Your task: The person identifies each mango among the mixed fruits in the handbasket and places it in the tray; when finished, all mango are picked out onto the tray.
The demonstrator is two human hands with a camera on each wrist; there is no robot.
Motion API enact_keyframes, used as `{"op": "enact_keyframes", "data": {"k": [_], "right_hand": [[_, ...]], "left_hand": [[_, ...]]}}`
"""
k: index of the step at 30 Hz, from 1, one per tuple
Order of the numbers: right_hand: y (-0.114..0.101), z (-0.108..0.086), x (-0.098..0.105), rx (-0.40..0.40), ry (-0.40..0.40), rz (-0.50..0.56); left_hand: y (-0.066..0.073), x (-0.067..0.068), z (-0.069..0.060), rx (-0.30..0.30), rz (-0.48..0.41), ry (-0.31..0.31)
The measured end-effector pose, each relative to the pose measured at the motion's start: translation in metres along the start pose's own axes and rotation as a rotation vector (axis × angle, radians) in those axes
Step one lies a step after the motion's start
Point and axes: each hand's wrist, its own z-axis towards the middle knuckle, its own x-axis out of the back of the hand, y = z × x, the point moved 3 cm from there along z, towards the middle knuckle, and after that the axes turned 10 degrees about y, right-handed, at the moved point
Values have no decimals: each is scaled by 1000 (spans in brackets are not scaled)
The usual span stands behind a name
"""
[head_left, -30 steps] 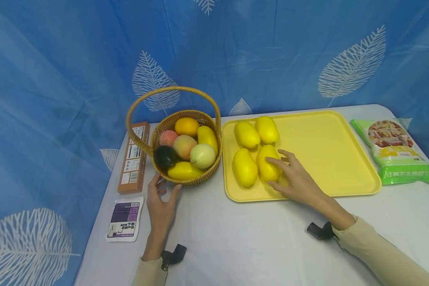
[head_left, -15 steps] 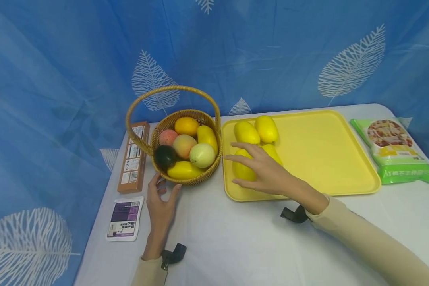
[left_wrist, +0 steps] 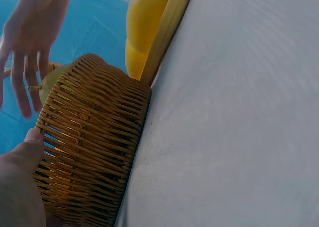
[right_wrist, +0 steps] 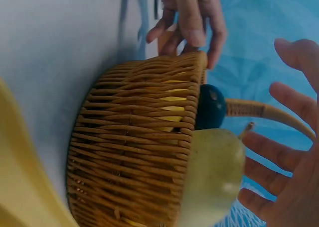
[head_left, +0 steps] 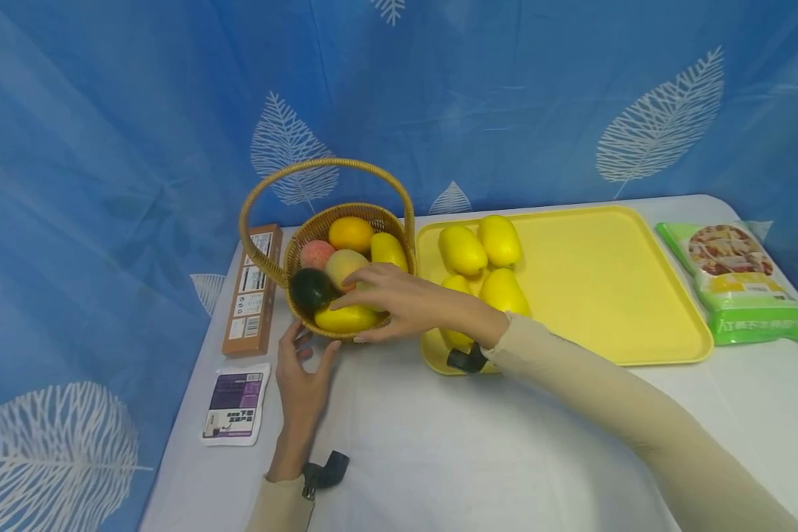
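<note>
"Where is the pear kept?"
"At five o'clock in the basket, overhung by the right hand, spread wide, nothing gripped."
"And the left hand?"
"Relaxed, laid against the rim at seven o'clock, presumably so the basket is steadied."
"The tray?"
"Set at three o'clock, four yellow fruits grouped basketward, perhaps for easy reach."

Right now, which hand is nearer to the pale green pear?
Right. The right hand is over the pear, fingers spread, not gripping it; the left hand is farther off, at the outside of the basket on its near side.
</note>
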Motion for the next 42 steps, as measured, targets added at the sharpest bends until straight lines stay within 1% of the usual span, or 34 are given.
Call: {"op": "enact_keyframes", "data": {"k": [2,5,8,12,15,19,23,28,31,34,38,42], "right_hand": [[2,9,-5,-13,-60,-1],[8,19,-11,-12,-149,-29],[15,28,-14,-16,-236,-34],[23,38,-16,-46,-346,-26],[27,43,-17,-69,-419,-49],[27,48,-20,-71,-507,-106],[24,53,-24,-93,-591,-130],[20,60,-31,-135,-702,-131],[20,64,-35,-144,-739,-134],[19,67,-39,-143,-751,-134],[18,69,-40,-145,-739,-133],[20,70,-39,-140,-701,-135]], "left_hand": [[1,-1,0,8,2,-4],[2,-2,0,21,7,-7],[3,-3,0,31,22,-13],[5,-4,0,32,26,-19],[6,-5,0,22,18,-17],[6,-6,0,20,19,-17],[5,-6,0,30,30,-20],[5,-3,0,1,33,-9],[4,-1,0,-8,37,-3],[2,0,0,-3,46,3],[0,1,0,-4,32,8],[0,0,1,-1,7,4]]}}
